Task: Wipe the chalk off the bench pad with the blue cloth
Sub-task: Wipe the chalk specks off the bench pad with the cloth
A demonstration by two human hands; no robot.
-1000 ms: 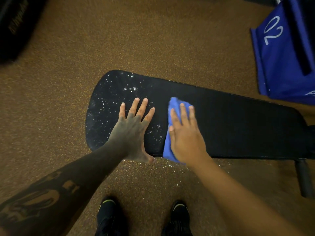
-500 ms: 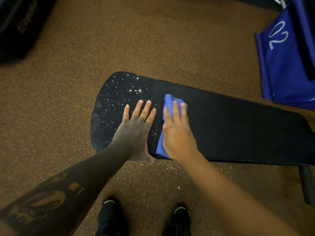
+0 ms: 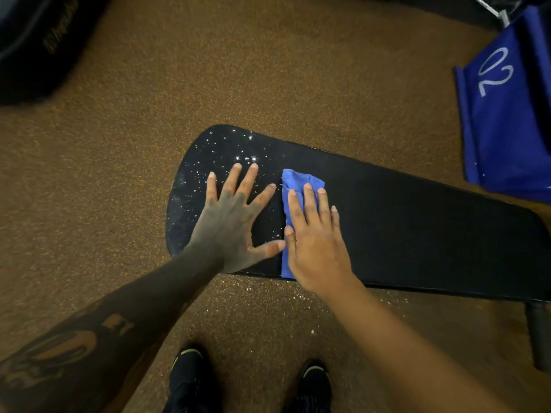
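The black bench pad (image 3: 417, 228) lies across the middle of the head view, its rounded left end speckled with white chalk (image 3: 217, 156). My left hand (image 3: 232, 222) rests flat on that speckled end with fingers spread, holding nothing. My right hand (image 3: 316, 239) presses flat on the folded blue cloth (image 3: 298, 180), which lies on the pad just right of my left thumb. The cloth shows beyond my fingertips and along the left side of my palm; the rest is hidden under the hand. The pad right of the cloth looks free of chalk.
Brown speckled floor (image 3: 268, 70) surrounds the bench, with chalk crumbs (image 3: 298, 296) below the pad's near edge. A blue panel marked "02" (image 3: 504, 114) stands at the right. A black object (image 3: 35, 46) fills the top left. My shoes (image 3: 190, 374) are at the bottom. A bench leg (image 3: 541, 338) shows bottom right.
My right hand has slid the cloth left along the pad until it is next to my left thumb. My left hand has stayed flat on the chalky end.
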